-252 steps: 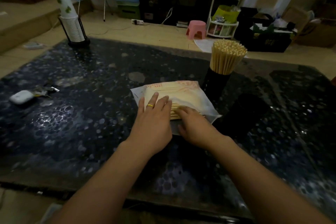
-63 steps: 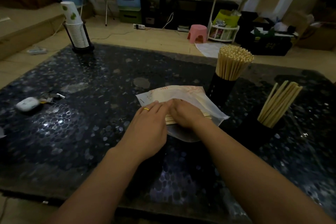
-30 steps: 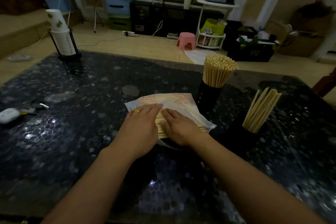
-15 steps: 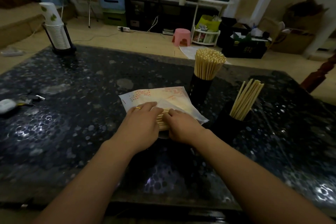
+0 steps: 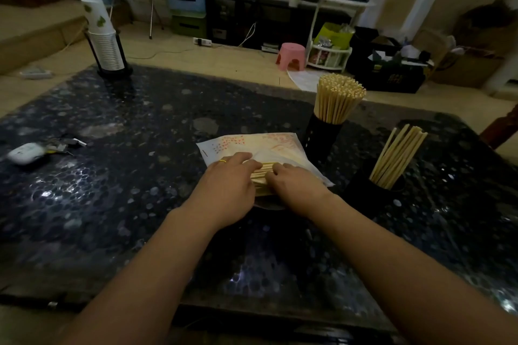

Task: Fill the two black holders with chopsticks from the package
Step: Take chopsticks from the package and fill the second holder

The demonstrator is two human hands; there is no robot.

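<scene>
A plastic chopstick package (image 5: 252, 145) with orange print lies flat at the middle of the dark table. Pale wooden chopsticks (image 5: 262, 173) stick out of its near end between my hands. My left hand (image 5: 227, 187), with a gold ring, rests on the package and the sticks. My right hand (image 5: 294, 187) has its fingers curled around the bundle of chopsticks. Behind the package stands a black holder (image 5: 322, 137) packed full of chopsticks. To the right, a second black holder (image 5: 370, 196) holds a small leaning bunch of chopsticks (image 5: 398, 157).
The dark speckled table (image 5: 126, 190) carries a stack of paper cups in a black rack (image 5: 105, 45) at the far left corner. A small white case (image 5: 23, 152) with keys lies at the left edge. Floor clutter, a pink stool (image 5: 290, 54) and boxes lie beyond the table.
The second holder, empty 8.4 s ago, now holds a bunch of chopsticks. Over the last second both hands have closed in on the sticks at the package's mouth.
</scene>
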